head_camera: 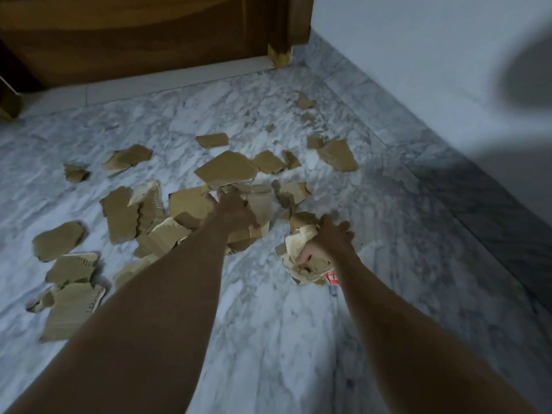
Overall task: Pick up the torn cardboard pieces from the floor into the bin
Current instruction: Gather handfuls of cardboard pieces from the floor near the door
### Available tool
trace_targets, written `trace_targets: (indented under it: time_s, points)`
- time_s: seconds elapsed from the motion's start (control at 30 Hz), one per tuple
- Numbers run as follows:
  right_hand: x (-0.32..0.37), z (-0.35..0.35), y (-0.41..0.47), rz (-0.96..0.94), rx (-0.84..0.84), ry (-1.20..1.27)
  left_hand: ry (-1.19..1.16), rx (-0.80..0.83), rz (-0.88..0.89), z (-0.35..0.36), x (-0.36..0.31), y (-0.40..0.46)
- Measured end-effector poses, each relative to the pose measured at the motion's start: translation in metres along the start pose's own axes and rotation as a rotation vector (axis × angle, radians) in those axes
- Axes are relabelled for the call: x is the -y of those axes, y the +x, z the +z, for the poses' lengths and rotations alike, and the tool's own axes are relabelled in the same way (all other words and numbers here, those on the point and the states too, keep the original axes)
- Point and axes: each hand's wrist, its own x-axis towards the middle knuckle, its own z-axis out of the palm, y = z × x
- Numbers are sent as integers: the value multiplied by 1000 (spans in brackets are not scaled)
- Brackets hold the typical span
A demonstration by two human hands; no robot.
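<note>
Right hand [330, 237] clutching bunched cardboard pieces [301, 258], left hand [236, 209] gripping a floor piece [191, 201] farther out

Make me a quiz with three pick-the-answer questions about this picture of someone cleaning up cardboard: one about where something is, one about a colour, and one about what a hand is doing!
1. Where do most of the torn cardboard pieces lie?
A. On the marble floor
B. On a shelf
C. In a drawer

2. What colour is the small patch on the bundle in the right hand?
A. Green
B. Red
C. Purple

3. What is the right hand doing?
A. Hanging free
B. Pointing at the wall
C. Gripping a bundle of cardboard

Answers:
1. A, since the torn cardboard pieces are scattered over the marble floor in front of the wooden door.
2. B, since a red patch shows at the bundle's lower edge.
3. C, since the right hand has its fingers curled round the bundle, while the left hand reaches into the pile.
</note>
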Motion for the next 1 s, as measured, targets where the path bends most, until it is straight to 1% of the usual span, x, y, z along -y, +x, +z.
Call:
trace_targets:
  time_s: [0.03, 0.07, 0.13, 0.17, 0.23, 0.3, 0.43, 0.5, 0.53, 0.6, 0.63, 0.7, 0.77, 0.83, 0.93, 1.0]
  points:
    - [2, -3, 0, -9, -12, -45, 37, -7, 23, 2, -2, 4]
    - [5, -5, -1, -24, -16, -74, 7, 25, 23, 2, -4, 7]
    - [11, -5, -2, -44, -11, -95, -123, 70, 23, 2, -3, 15]
    - [13, -4, 0, -43, -15, -91, -129, 95, 21, -1, -4, 17]
    - [15, -1, 1, -23, -25, -56, -76, 106, 25, -3, -4, 18]
    - [17, -1, 1, 9, -29, -14, -89, 92, 30, -2, -6, 16]
    - [17, -3, -2, 66, -6, 30, -208, 67, -69, 5, 0, 16]
    - [20, -9, -7, 82, 31, 67, -249, 99, -85, 3, 1, 15]
    - [22, -13, -7, 70, 37, 80, -266, 110, -86, 2, 0, 12]
    - [30, -30, -9, 24, 11, 128, -340, 120, -163, 0, -1, 8]
    - [36, -40, -8, -11, -1, 158, -372, 125, -209, 0, 0, 7]
    - [53, -60, -4, -101, 7, 172, -437, 121, -244, 4, 1, 12]
    - [68, -70, 12, -199, 43, 101, -429, 132, -198, 13, 2, 22]
    - [79, -72, 31, -265, 77, -10, -427, 94, -178, 22, 4, 27]
    - [87, -63, 59, -259, 181, -65, -412, 51, -173, 24, 2, 20]
    - [91, -51, 75, -248, 207, -182, -409, 30, -160, 29, 2, 21]
